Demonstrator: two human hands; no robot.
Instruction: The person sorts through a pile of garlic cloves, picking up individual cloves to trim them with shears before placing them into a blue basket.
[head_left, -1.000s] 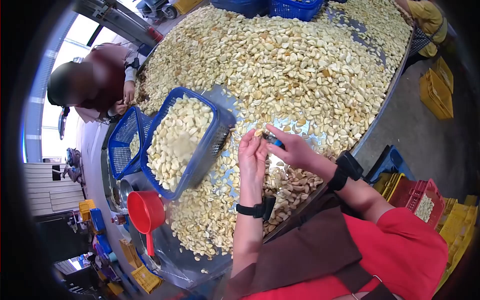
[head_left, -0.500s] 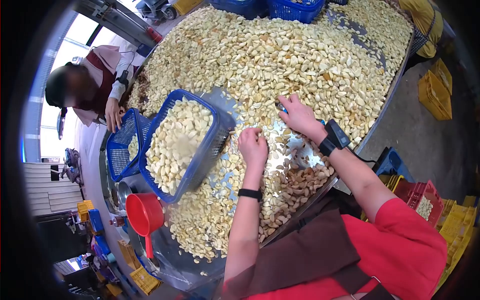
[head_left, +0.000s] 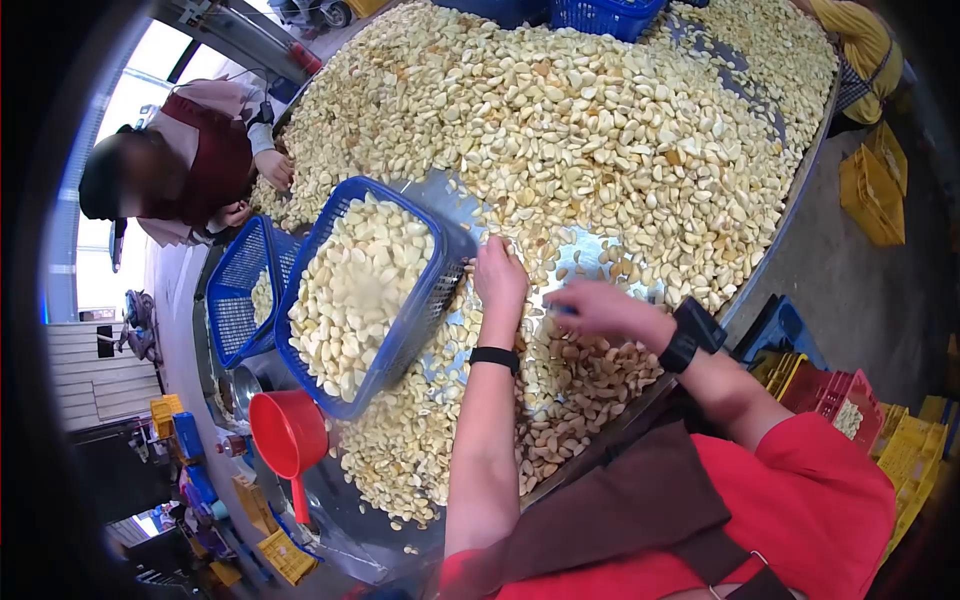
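My left hand (head_left: 500,278) is closed, its fingers curled in just right of the large blue basket (head_left: 345,408); whatever they pinch is hidden. Blurred by motion, my right hand (head_left: 600,309) grips a small blue-handled tool (head_left: 565,309), whose working end I cannot make out. Both hands are over the metal tabletop (head_left: 585,250), between a big heap of pale, flat kernels (head_left: 600,130) and a smaller pile of brownish ones (head_left: 570,425) by the near edge. Larger, whiter pieces (head_left: 355,280) fill the big basket.
A smaller blue basket (head_left: 235,300) and a red dipper (head_left: 288,435) stand at the left. Across the table, a person (head_left: 195,160) has one hand at the heap. Another person in yellow (head_left: 860,55) is at the far right. Yellow crates (head_left: 872,190) sit on the floor.
My right hand has come back from the heap toward me, with the blue-handled tool still in it. My left hand has shifted slightly away from me. The person opposite has moved a hand to the heap.
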